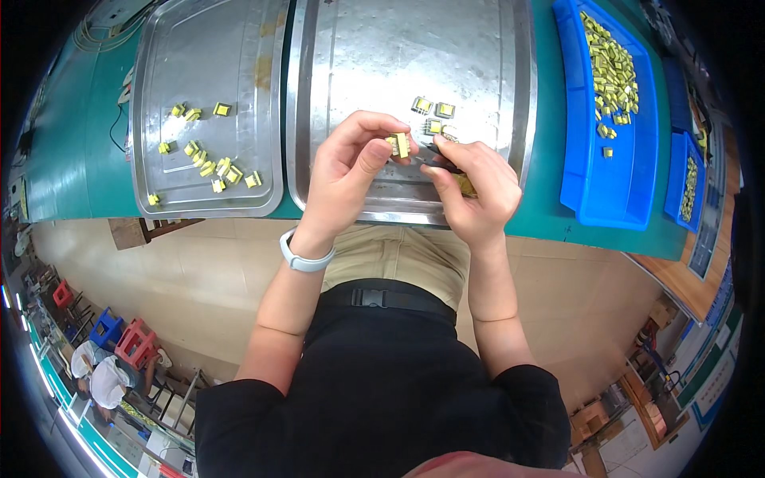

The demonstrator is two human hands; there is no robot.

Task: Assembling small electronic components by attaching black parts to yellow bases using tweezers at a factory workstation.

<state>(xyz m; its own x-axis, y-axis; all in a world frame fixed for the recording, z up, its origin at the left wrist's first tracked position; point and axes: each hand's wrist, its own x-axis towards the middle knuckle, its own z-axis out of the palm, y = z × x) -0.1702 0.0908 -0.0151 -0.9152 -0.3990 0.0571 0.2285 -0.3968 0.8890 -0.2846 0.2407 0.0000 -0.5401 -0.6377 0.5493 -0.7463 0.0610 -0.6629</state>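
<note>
Between the thumb and fingers of my left hand (347, 171) is a small yellow transformer (399, 144) with metal pins, raised over the middle metal tray (374, 72). My right hand (484, 187) grips a slim dark tool (438, 156) with a thin metal tip, close beside that transformer; its exact kind is unclear. Just beyond my right fingertips, several more transformers (445, 110) lie grouped on the tray. A yellowish thing (464, 185) shows under my right palm, mostly hidden.
On the left, a second metal tray (199, 60) holds scattered transformers (221, 109). A blue bin (613, 187) at right contains a heap of them (612, 72), with a smaller blue bin (677, 187) beyond. All stand on a green tabletop (80, 143). A person (111, 382) is at lower left.
</note>
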